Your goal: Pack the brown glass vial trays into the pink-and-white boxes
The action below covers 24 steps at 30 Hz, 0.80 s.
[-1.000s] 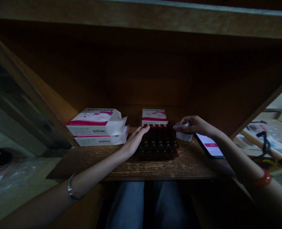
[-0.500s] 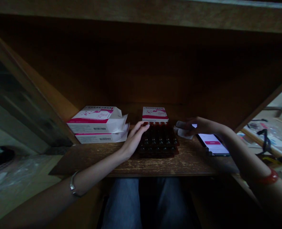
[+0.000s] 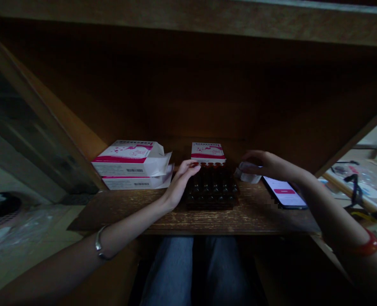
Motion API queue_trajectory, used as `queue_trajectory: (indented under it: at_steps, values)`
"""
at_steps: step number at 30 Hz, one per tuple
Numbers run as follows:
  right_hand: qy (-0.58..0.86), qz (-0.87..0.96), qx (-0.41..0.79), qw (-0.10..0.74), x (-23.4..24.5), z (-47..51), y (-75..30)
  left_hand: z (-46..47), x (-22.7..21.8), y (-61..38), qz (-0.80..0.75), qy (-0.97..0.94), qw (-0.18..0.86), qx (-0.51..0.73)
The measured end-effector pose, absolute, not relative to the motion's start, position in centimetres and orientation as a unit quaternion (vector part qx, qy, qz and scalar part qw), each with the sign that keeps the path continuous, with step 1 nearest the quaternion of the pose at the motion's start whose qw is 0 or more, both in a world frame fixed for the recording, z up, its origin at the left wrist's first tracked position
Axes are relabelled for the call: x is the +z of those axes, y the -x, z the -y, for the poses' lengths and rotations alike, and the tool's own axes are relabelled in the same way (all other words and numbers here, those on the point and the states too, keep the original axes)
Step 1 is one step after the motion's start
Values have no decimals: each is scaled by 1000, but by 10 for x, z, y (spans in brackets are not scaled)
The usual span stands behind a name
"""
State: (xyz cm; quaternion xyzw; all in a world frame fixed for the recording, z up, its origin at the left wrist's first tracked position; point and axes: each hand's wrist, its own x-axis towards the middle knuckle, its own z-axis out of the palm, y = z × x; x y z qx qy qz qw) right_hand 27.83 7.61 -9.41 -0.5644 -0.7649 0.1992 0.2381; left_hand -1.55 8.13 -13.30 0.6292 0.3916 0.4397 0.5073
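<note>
A dark tray of small brown vials (image 3: pixel 211 187) sits on a wooden shelf (image 3: pixel 182 216) in dim light. My left hand (image 3: pixel 179 182) rests against the tray's left side, fingers stretched along it. My right hand (image 3: pixel 268 166) is at the tray's far right corner, fingers over a folded white paper (image 3: pixel 247 175) that lies low by the shelf. A small white and pink box (image 3: pixel 207 153) stands just behind the tray.
Two stacked white and pink boxes (image 3: pixel 131 165) lie at the left. A lit phone (image 3: pixel 286 193) lies right of the tray. Wooden walls close in at the back and sides. Clutter with cables (image 3: pixel 356 187) lies on the floor at the right.
My right hand has lowered the white paper from above the tray's right corner down toward the shelf. My left hand has stayed against the tray.
</note>
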Motion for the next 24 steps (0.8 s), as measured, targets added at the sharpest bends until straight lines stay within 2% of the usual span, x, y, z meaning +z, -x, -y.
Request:
queue_trajectory:
  at_steps: [4, 7, 10, 19, 24]
  values:
    - [471, 802, 271, 247, -84, -58, -249, -74, -127, 19, -318, -701, 488, 412]
    - [424, 840, 273, 201, -90, -49, -232, -72, -125, 23, -270, -773, 436, 372]
    - [423, 859, 241, 157, -99, -46, -224, -73, -125, 25, -280, -799, 392, 359]
    - [375, 890, 194, 173, -91, -41, -215, -72, -127, 24, -288, -789, 373, 393]
    - [449, 879, 52, 151, -83, -20, -206, -72, -126, 22, -303, -775, 389, 395]
